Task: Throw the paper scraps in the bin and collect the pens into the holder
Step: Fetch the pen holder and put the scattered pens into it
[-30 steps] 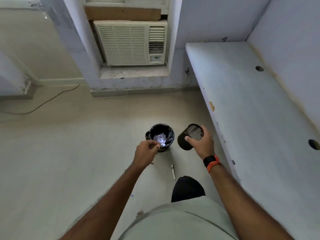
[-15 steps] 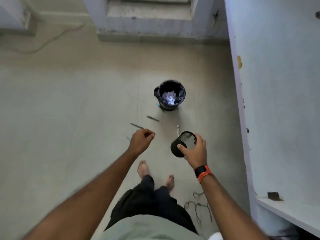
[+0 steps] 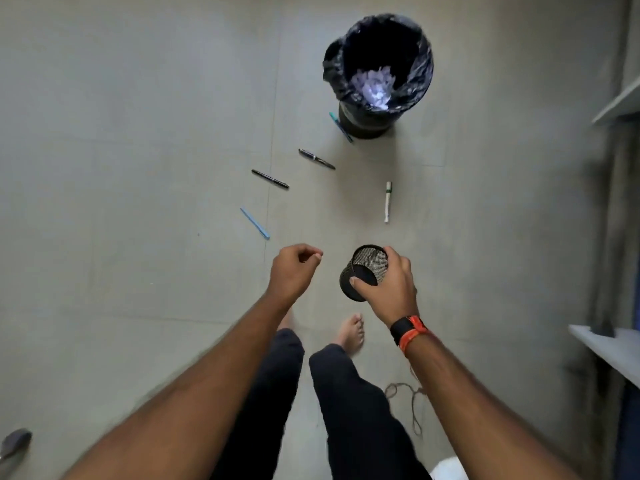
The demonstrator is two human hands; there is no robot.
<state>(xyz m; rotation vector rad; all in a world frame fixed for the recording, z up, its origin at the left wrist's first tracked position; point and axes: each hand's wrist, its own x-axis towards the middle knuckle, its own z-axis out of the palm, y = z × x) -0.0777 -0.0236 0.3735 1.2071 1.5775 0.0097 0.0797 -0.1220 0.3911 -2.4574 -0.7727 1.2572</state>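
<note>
A black bin (image 3: 405, 109) lined with a dark bag stands on the floor ahead, with white paper scraps (image 3: 374, 86) inside. Several pens lie on the floor: a teal pen (image 3: 341, 127) against the bin's base, two black pens (image 3: 316, 159) (image 3: 269, 179), a light blue pen (image 3: 255, 223) and a white marker (image 3: 387, 201). My right hand (image 3: 393, 289) holds an empty black mesh holder (image 3: 363, 271), tilted, in the air. My left hand (image 3: 294, 271) hovers beside it with fingers curled and nothing in them.
I stand barefoot (image 3: 351, 332) on a grey tiled floor. A loop of string (image 3: 412, 407) lies by my right foot. A pale shelf edge (image 3: 609, 355) runs along the right side. A dark object (image 3: 14, 443) sits at the lower left.
My view has tipped down from the wall to the floor. Both hands have pulled back from the bin, the left one away from its rim, and the pens are now in sight.
</note>
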